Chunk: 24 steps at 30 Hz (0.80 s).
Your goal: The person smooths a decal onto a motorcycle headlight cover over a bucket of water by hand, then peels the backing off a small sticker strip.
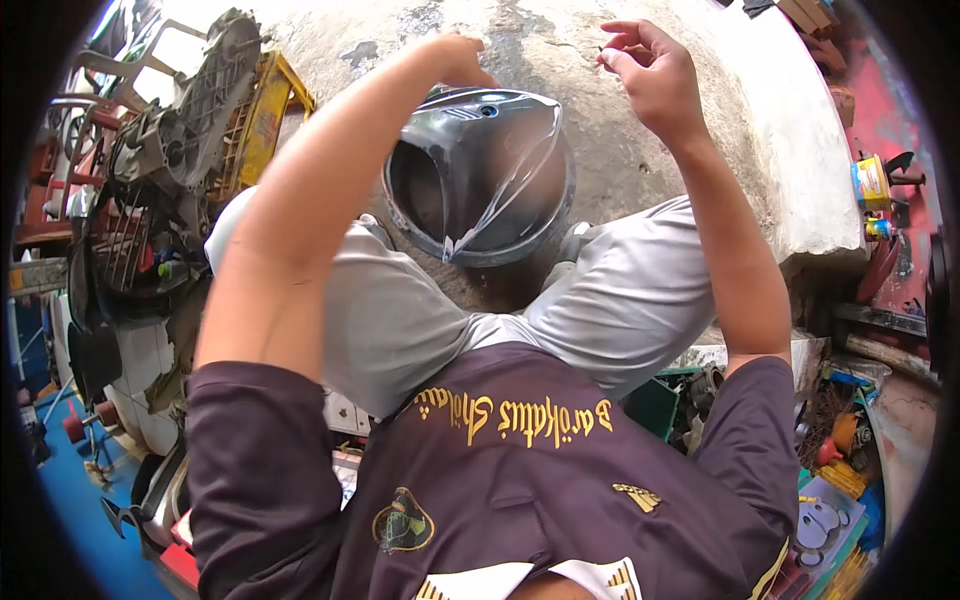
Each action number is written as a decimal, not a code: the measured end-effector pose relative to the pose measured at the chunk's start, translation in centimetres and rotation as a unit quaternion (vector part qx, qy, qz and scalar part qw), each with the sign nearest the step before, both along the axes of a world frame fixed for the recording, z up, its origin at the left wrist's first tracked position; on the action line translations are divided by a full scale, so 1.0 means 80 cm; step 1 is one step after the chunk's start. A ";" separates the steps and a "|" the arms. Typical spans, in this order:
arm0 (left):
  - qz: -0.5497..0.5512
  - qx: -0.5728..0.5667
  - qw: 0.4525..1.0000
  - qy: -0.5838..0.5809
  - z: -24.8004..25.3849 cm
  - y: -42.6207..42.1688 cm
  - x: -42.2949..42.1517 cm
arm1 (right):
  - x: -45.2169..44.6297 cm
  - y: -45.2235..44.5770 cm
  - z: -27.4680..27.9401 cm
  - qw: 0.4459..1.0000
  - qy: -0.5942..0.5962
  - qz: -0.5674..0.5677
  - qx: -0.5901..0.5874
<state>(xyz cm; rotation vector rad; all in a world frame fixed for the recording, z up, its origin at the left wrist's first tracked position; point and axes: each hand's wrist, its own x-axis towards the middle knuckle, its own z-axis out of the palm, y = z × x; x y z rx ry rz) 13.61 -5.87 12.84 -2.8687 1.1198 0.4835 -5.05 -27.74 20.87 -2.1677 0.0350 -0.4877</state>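
A glossy dark panel (490, 160), shaped like a motorcycle body cover with a small round emblem, rests on a round black tub (480, 262) between my knees. My left hand (458, 62) is at the panel's far edge, palm down. Its fingers are mostly hidden behind the hand and blurred, so whether they grip the panel does not show. To the right, my right hand (655, 85) is raised above the floor, apart from the panel. Its thumb and index finger pinch a small dark piece (601, 50), too small to name; the other fingers are curled.
Metal engine parts (185, 140) and a yellow crate (262, 125) are piled at the left. A white concrete ledge (800, 150) runs along the right, with a small tin (870, 183) beyond it. Tools and loose parts (835, 450) lie at the lower right.
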 end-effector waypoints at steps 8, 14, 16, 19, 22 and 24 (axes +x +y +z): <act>-0.166 -0.050 0.985 -0.011 0.019 0.061 -0.021 | 0.015 -0.022 -0.036 0.998 0.055 -0.004 0.042; -0.233 -0.031 0.971 0.051 -0.013 0.078 -0.049 | 0.005 -0.020 -0.045 0.994 0.097 0.007 0.058; -0.256 -0.064 0.963 0.048 -0.029 0.073 -0.045 | 0.001 -0.018 -0.054 0.989 0.122 0.013 0.079; -0.275 -0.117 0.953 0.059 -0.052 0.069 -0.045 | -0.011 0.000 -0.057 0.984 0.147 0.013 0.096; -0.274 -0.121 0.947 0.118 -0.062 0.079 -0.051 | -0.022 0.033 -0.032 0.981 0.191 0.034 -0.026; -0.267 -0.127 0.947 0.125 -0.064 0.082 -0.054 | -0.020 0.047 -0.040 0.983 0.176 0.042 0.004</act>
